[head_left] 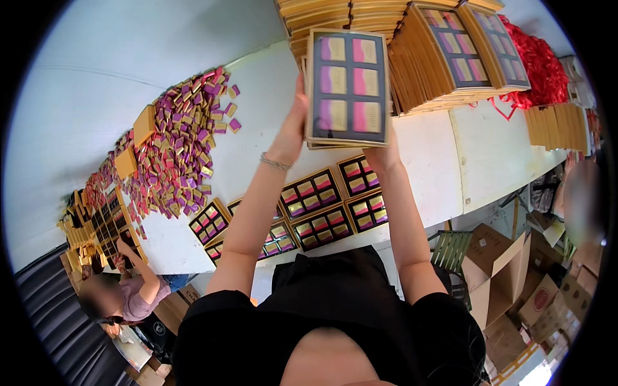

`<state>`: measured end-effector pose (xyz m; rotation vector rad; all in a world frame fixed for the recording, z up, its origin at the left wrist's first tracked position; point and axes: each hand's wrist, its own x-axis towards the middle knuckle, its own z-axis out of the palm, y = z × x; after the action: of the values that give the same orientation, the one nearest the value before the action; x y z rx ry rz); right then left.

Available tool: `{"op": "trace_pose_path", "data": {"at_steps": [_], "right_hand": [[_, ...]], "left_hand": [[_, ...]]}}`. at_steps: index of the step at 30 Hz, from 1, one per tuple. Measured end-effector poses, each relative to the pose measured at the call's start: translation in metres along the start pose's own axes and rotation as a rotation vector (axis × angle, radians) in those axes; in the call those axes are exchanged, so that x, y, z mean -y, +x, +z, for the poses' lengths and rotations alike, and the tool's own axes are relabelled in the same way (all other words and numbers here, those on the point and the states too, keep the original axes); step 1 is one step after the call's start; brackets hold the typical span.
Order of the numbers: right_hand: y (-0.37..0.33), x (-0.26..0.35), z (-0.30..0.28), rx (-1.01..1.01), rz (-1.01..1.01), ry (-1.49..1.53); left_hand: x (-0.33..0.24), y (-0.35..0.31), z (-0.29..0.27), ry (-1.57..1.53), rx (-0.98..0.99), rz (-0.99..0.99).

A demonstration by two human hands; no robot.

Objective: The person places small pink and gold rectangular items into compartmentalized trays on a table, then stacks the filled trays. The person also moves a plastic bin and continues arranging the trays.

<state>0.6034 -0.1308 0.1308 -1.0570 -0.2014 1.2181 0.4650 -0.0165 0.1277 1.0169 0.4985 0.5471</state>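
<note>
the left hand and right hand are spread by the width of the box and have hold of it between them: the left along its left side, the right at its near right corner. most fingers are hidden, so how tightly they press cannot be told. more edges show under its near side, so it may be several boxes together.

the box is raised over the table, toward the far edge, its face of six pieces turned up and its long axis running away from the body. the stacks stand along that far edge, just beyond the box and on past its right side, so the right hand is the nearer one to most of them.

back at the near edge, below the box and between the forearms, lie open trays. the loose pile spreads toward the table's left end, where a co-worker's hand is among more trays. red ribbon heaps past the stacks at the right.
</note>
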Motion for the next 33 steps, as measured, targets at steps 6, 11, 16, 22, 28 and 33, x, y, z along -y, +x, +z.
{"op": "trace_pose_path", "data": {"at_steps": [6, 11, 16, 22, 28, 33], "right_hand": [[-0.006, 0.024, -0.081, -0.163, -0.181, 0.068], [0.019, 0.052, -0.066, -0.319, -0.123, -0.172], [0.048, 0.049, -0.092, -0.195, -0.143, -0.141], [0.080, 0.000, -0.138, -0.237, -0.154, 0.053], [0.014, -0.008, -0.089, -0.554, 0.108, 0.303], [0.031, -0.002, -0.088, 0.147, -0.044, 0.576]], "left_hand": [[0.025, 0.022, 0.070, -0.072, 0.126, 0.102], [0.069, 0.048, 0.057, -0.390, 0.135, -0.014], [0.076, 0.057, 0.056, -0.295, 0.023, 0.033], [0.082, 0.075, 0.060, -0.007, -0.089, 0.084], [0.048, 0.007, 0.019, 0.550, -0.317, 0.238], [0.051, -0.007, -0.014, -0.693, -0.584, -0.501]]}}
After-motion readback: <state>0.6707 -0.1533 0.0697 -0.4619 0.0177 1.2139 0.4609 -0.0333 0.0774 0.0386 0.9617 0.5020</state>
